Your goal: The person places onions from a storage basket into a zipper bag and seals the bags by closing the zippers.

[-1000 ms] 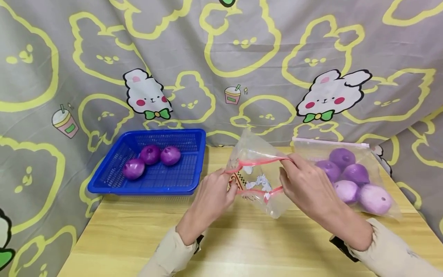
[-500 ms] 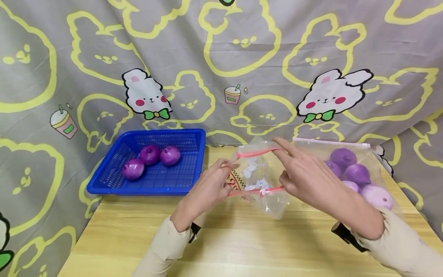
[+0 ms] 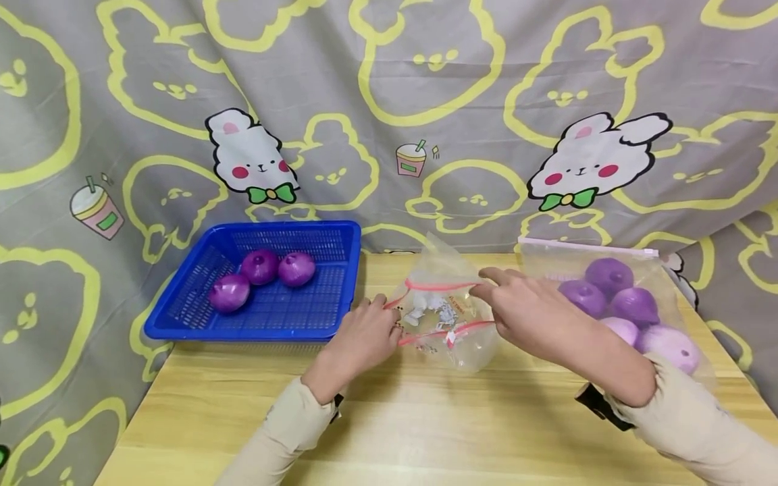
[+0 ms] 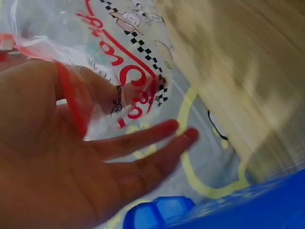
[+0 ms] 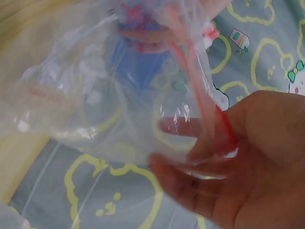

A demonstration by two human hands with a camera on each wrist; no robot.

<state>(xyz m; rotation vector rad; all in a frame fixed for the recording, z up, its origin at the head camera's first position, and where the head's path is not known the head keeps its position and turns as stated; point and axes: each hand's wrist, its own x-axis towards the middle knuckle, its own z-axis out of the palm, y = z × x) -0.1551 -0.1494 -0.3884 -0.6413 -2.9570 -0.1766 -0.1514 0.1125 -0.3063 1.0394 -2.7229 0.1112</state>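
The left hand [image 3: 365,337] and right hand [image 3: 529,310] pinch a clear bag's [image 3: 474,352] red rim over the table [image 3: 389,432]; only the left wrist view shows 2 left fingers [image 4: 157,162] extended free. A basket [image 3: 243,333] holds 3 onions [image 3: 261,266]; the right arm [image 3: 608,361] partly hides 1 of 5 bagged onions [image 3: 635,307].

Free room: worktop [image 3: 425,432], front, between sleeves [image 3: 286,422]; red-rimmed bag [image 3: 471,351], mouth parted. Obstacles: blue basket [image 3: 243,334], left; filled bag [image 3: 543,260], right; patterned curtain [image 3: 462,131], behind.

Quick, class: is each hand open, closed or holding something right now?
Left hand: gripping the clear bag.
Right hand: gripping its opposite side.
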